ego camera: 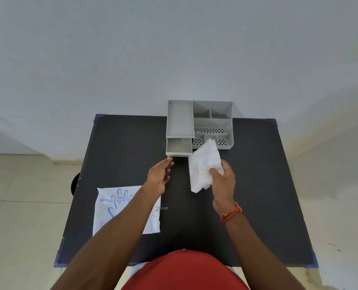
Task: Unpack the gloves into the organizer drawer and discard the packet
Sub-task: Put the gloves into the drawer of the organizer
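Presently the right hand (223, 180) is raised above the black table (257, 185), wrist bent, fingers and thumb closed on a crumpled wad of white gloves (204, 164). The wad fans upward from the grip; its upper edge overlaps the front right compartments of the grey organizer (212, 122), concealing part of them. Whether the wad touches the organizer cannot be determined.

The left hand (158, 177) extends forward, fingers loosely spread and holding nothing, fingertips just below the front left corner of the drawer (179, 146). Contact with the drawer cannot be confirmed. The drawer stands pulled out beneath the organizer's left tray, and its visible interior is bare.

The packet (115, 208), white with blue print, lies flat on the near left of the table, overhanging the left edge. The left forearm crosses it and hides much of the print. An orange thread band (231, 214) circles the right wrist.
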